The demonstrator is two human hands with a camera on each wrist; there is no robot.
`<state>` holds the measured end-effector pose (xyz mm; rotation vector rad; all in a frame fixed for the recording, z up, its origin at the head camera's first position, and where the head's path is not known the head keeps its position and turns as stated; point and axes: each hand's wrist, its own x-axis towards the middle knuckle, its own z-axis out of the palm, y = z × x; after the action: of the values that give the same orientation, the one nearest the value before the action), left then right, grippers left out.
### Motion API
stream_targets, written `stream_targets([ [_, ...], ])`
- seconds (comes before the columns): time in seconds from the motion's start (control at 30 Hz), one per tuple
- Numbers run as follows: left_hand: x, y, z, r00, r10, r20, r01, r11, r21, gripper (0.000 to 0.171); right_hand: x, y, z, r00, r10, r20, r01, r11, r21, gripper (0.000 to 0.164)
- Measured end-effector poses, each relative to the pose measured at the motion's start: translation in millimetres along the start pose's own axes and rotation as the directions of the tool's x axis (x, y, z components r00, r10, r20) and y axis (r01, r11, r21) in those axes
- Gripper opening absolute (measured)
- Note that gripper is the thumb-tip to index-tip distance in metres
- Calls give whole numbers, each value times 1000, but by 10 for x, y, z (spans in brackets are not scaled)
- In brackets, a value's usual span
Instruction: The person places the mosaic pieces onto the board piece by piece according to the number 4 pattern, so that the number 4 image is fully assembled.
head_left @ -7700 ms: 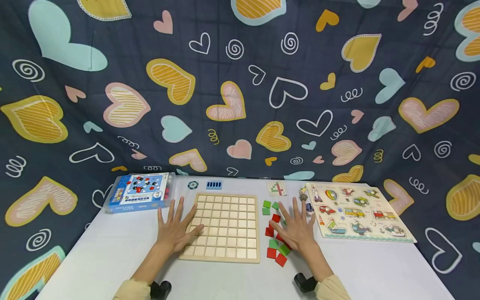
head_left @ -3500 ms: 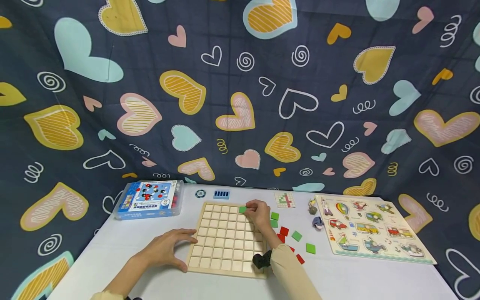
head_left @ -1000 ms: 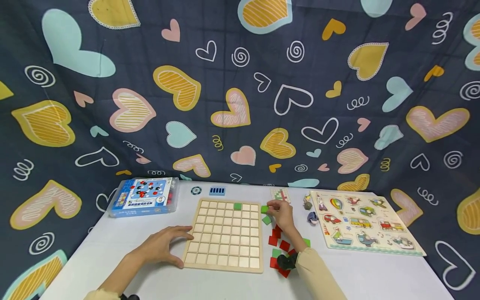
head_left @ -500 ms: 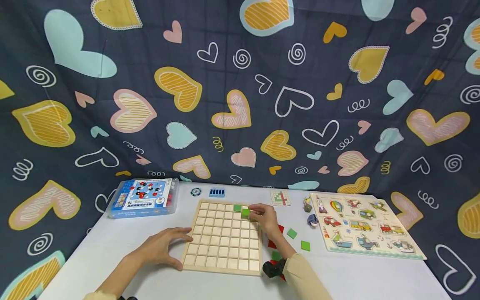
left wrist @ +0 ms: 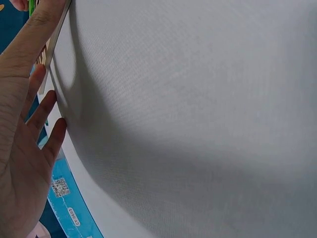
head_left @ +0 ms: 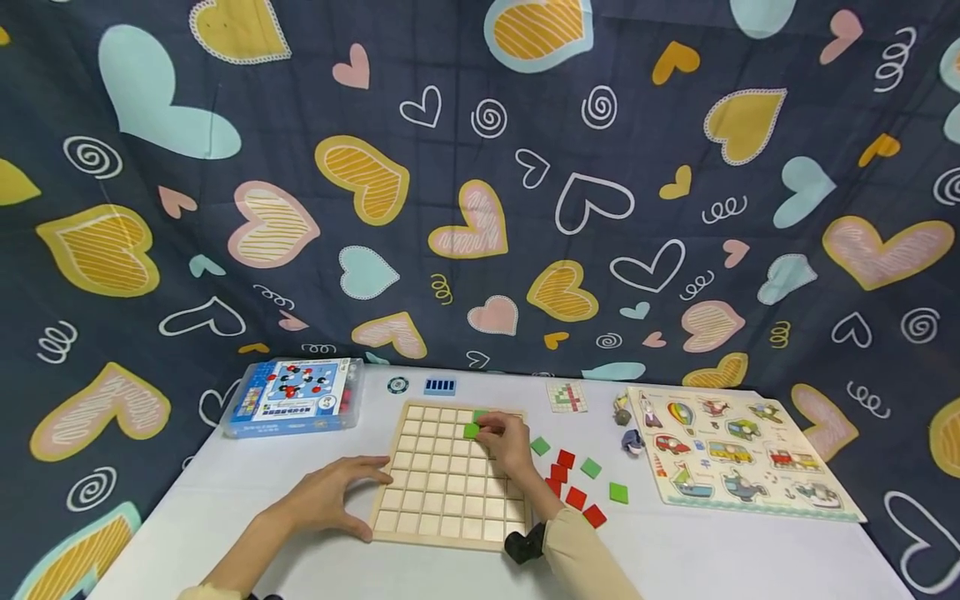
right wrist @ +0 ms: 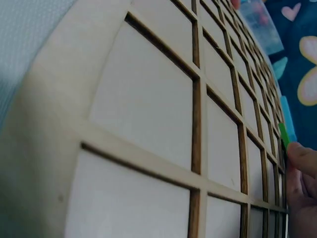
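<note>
My right hand (head_left: pixel 508 442) pinches a green square tile (head_left: pixel 471 431) over the second row of a wooden grid board (head_left: pixel 431 525). Just behind it, another green tile (head_left: pixel 480 415) lies in the back row, partly covered by the held one. The right wrist view shows the held tile's thin green edge (right wrist: pixel 283 134) at the fingertips, beyond the wooden dividers. At the board's left side my left hand (head_left: pixel 326 496) rests with fingers spread, thumb by the near corner and fingertips along the edge. The left wrist view has this hand (left wrist: pixel 22 163) beside the board's rim.
Several loose red tiles (head_left: pixel 576 498) and green tiles (head_left: pixel 618 493) lie right of the board. A small pattern card (head_left: pixel 567 397), little figurines (head_left: pixel 632 442) and a vehicle puzzle board (head_left: pixel 738 454) are farther right. Back left are a plastic box (head_left: pixel 296 398), a round disc (head_left: pixel 398 385) and a blue card (head_left: pixel 440 387).
Earlier both hands lay spread over the table. A first green tile went into the back row; then my right hand picked up another at the right and carried it left over the grid.
</note>
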<state>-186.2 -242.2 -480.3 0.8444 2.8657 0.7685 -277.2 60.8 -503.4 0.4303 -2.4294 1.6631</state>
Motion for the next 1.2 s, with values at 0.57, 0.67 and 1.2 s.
stream_targets([
  [0.57,-13,19,24,1000,1,-20,-1,1000,13,75,22,-29,82,999,-20,29,19,1000,16,22],
  [0.67,-4,17,6,1000,-4,-5,4,1000,5,75,19,-37,40,999,-12,43,10,999,33,22],
  [1.2,4,34,-18,1000,-9,7,9,1000,-20,73,-37,136,-963,967,94,239,-96,995,-5,25],
])
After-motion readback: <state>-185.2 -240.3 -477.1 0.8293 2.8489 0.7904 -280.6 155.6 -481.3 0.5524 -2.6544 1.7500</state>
